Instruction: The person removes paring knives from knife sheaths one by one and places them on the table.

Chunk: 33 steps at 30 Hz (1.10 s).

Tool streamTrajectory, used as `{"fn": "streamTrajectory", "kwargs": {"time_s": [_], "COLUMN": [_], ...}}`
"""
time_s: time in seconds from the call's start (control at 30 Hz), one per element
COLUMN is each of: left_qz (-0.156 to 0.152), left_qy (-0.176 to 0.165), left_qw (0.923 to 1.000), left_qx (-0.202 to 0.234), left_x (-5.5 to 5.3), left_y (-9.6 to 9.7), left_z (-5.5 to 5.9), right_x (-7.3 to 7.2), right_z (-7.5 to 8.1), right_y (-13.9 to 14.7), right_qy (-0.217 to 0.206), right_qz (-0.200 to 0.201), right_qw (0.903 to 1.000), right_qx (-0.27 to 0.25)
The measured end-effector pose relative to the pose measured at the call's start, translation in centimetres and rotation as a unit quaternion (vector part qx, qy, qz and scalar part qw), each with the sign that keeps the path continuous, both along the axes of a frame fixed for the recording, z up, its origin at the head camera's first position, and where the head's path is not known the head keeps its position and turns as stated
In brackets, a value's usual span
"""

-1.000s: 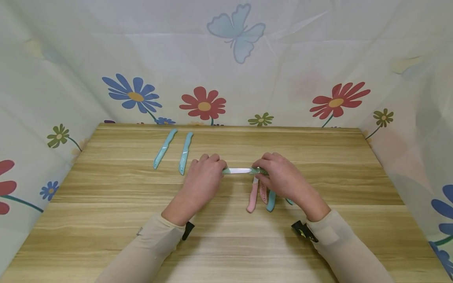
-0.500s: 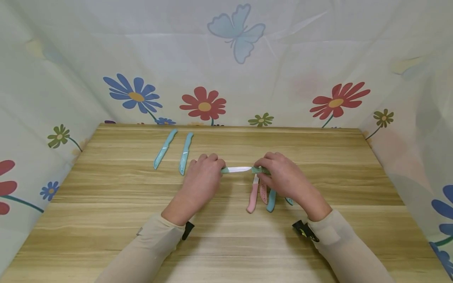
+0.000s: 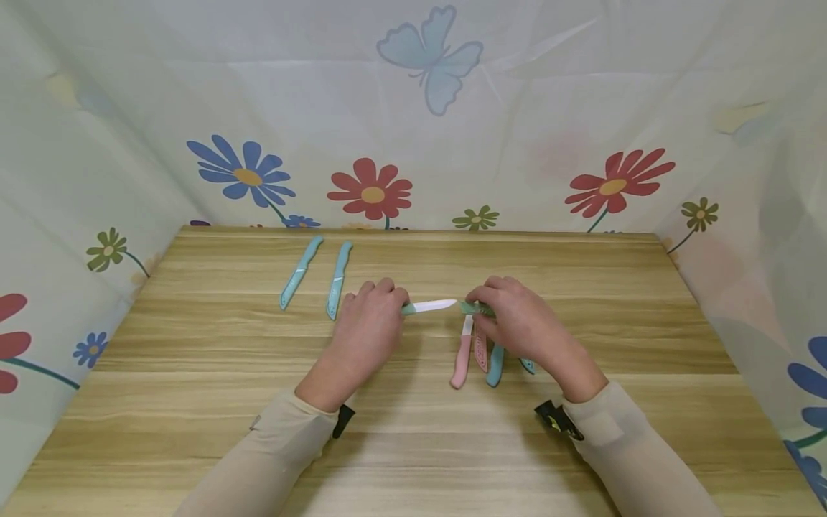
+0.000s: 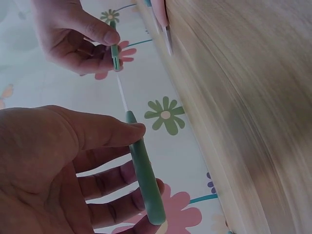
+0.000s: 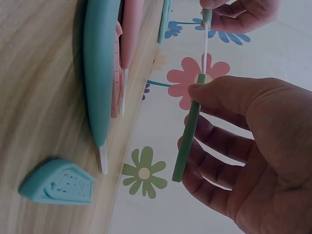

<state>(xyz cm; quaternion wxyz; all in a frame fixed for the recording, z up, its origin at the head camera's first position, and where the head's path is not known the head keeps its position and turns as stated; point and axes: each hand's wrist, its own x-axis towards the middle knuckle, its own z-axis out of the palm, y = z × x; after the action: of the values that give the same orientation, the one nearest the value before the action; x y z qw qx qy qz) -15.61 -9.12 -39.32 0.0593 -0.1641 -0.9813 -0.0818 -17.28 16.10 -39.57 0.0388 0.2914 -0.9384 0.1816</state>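
My left hand (image 3: 371, 323) grips the green handle of a small paring knife (image 4: 146, 180), thumb against fingers. Its white blade points right, toward the other hand. In my right hand (image 3: 517, 316) a green knife sheath (image 5: 187, 141) is pinched between thumb and fingers, its mouth facing the blade tip. In the head view a narrow gap shows between tip and sheath. Below the right hand lie a pink knife (image 3: 461, 362), a pink sheath (image 3: 481, 352), a blue knife (image 3: 495, 366) and a blue sheath (image 5: 58, 183), partly covered by that hand in the head view.
Two sheathed blue knives, one farther left (image 3: 301, 273) and one nearer the left hand (image 3: 339, 280), lie at the back left of the wooden table (image 3: 413, 445). A flowered curtain (image 3: 517, 129) rises behind the table and at both sides.
The knife tip has drawn back from the sheath mouth, leaving a gap, and the blade now tilts up slightly to the right. Both hands have shifted only a little.
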Motion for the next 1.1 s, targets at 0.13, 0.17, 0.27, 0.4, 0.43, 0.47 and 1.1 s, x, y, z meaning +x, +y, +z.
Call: {"fn": "streamTrajectory", "kwargs": {"time_s": [0.13, 0.17, 0.27, 0.4, 0.43, 0.47, 1.1], "left_qz": [0.005, 0.006, 0.012, 0.015, 0.016, 0.016, 0.033], "left_qy": [-0.001, -0.001, -0.003, -0.003, -0.004, -0.005, -0.025], "left_qw": [1.0, 0.9999, 0.9997, 0.9996, 0.9995, 0.9994, 0.9967], "left_qx": [0.008, 0.012, 0.021, 0.025, 0.027, 0.029, 0.069], "left_x": [0.0, 0.0, -0.1, -0.2, -0.2, -0.2, -0.2], "left_y": [0.0, 0.0, -0.1, -0.3, -0.3, -0.3, -0.6], "left_z": [0.1, 0.1, 0.2, 0.2, 0.2, 0.2, 0.0], "right_x": [0.1, 0.1, 0.0, -0.1, -0.2, -0.2, -1.2], "right_z": [0.2, 0.2, 0.3, 0.5, 0.5, 0.5, 1.7], "right_y": [-0.1, -0.1, -0.1, -0.3, -0.3, -0.3, -1.9], "right_qy": [-0.011, -0.013, -0.015, -0.011, -0.011, -0.009, -0.117], "right_qz": [-0.007, -0.01, -0.013, -0.016, -0.018, -0.019, -0.045], "right_qw": [0.9999, 0.9999, 0.9998, 0.9997, 0.9997, 0.9997, 0.992], "right_qx": [0.001, 0.002, 0.004, 0.01, 0.013, 0.014, -0.012]}}
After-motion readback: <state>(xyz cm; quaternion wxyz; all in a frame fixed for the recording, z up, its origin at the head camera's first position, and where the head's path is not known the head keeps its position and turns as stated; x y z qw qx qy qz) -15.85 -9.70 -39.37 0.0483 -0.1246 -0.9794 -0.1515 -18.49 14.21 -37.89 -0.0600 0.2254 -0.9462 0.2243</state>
